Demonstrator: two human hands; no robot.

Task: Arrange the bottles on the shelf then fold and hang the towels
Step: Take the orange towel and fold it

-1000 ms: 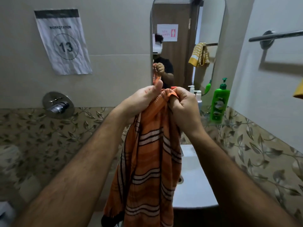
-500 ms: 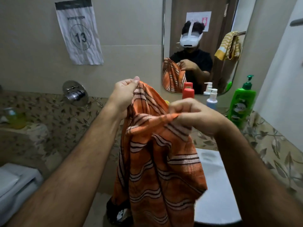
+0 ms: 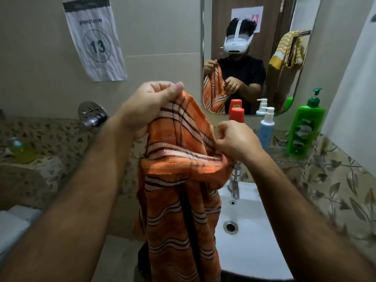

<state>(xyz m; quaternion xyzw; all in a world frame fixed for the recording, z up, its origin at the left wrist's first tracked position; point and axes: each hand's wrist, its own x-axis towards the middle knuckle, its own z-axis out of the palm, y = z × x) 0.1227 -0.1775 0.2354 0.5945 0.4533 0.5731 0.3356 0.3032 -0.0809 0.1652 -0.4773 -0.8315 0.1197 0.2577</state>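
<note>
- The towel hangs in front of the person, between the two hands and just left of the sink.
- The left hand holds its top corner high; the right hand pinches the edge lower, to the right.
- Behind the right hand, three bottles stand along the ledge below the mirror.
- The tap rises at the back of the sink.
- A paper sign hangs on the wall left of the mirror, above a wall valve.

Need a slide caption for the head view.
Both hands, left hand and right hand, grip an orange striped towel above the white sink.
</note>
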